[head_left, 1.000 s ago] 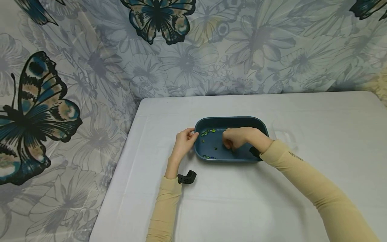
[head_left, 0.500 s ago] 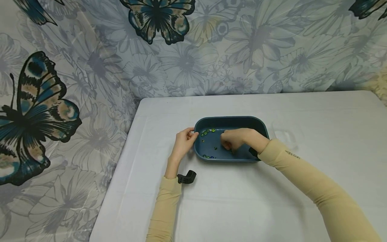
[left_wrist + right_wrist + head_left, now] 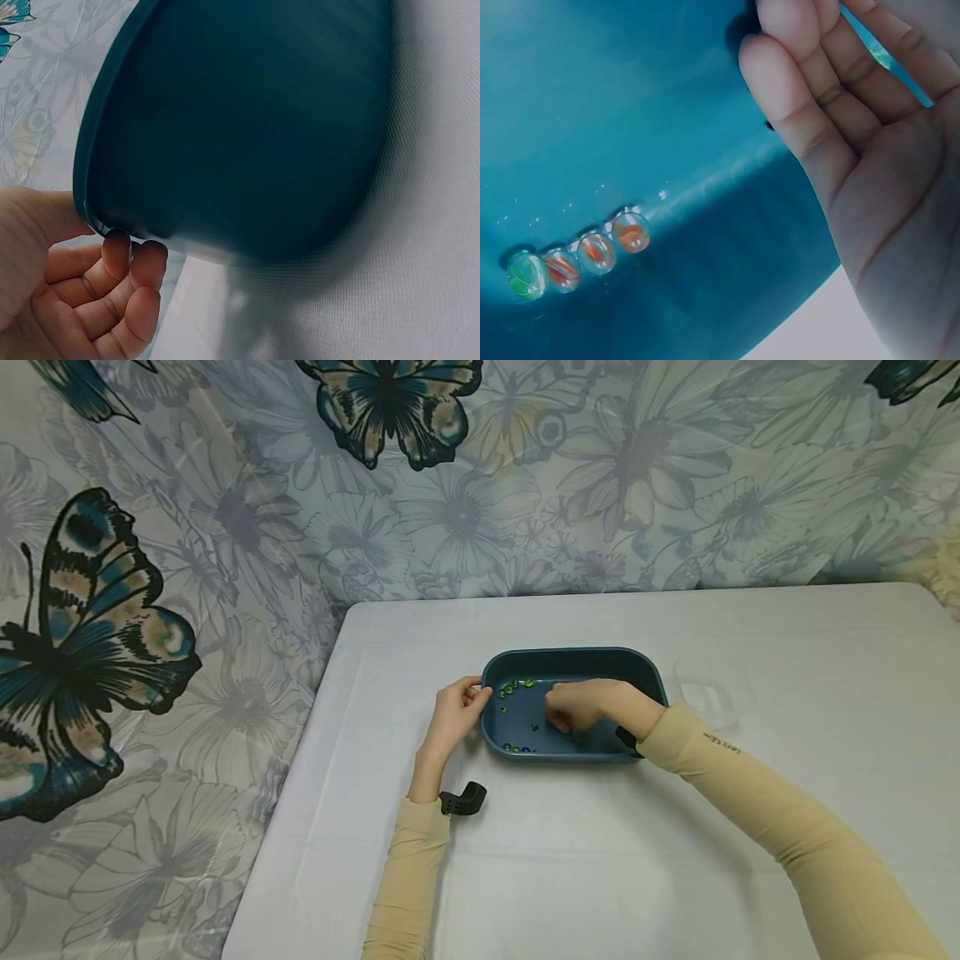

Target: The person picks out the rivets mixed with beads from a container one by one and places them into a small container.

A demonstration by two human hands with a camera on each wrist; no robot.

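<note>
Gripping the tray: the left hand point(image 3: 456, 710) pinches the rim at the left end of the blue tray point(image 3: 573, 657), the thumb on one side and the fingers point(image 3: 146, 262) curled against the other.
Reaching hand: the right hand point(image 3: 585, 703) is inside the tray, towards its right half, with bent fingers pointing down; whether they grasp something cannot be told.
Tray: sits on the table point(image 3: 525, 877), oblong with rounded corners, its long side running left to right.
Marbles by the far left corner: a short curved line of green marbles point(image 3: 509, 689).
Marbles by the near left corner: a small cluster of marbles point(image 3: 516, 749) beside the near wall.
Lone marbles: one marble point(image 3: 502, 709) near the left end, another marble point(image 3: 535, 727) between it and the right hand.
Marbles close up: in the right wrist view, four lie in a row at the foot of the tray wall, a green marble point(image 3: 527, 276) at one end, then three with orange swirls point(image 3: 596, 253).
Clear container: a see-through container point(image 3: 708, 703) on the table, just right of the tray, partly behind the right sleeve point(image 3: 757, 793).
Wrists: a black band point(image 3: 462, 799) at the left one.
Wall: butterfly point(image 3: 386, 406) and flower print.
</note>
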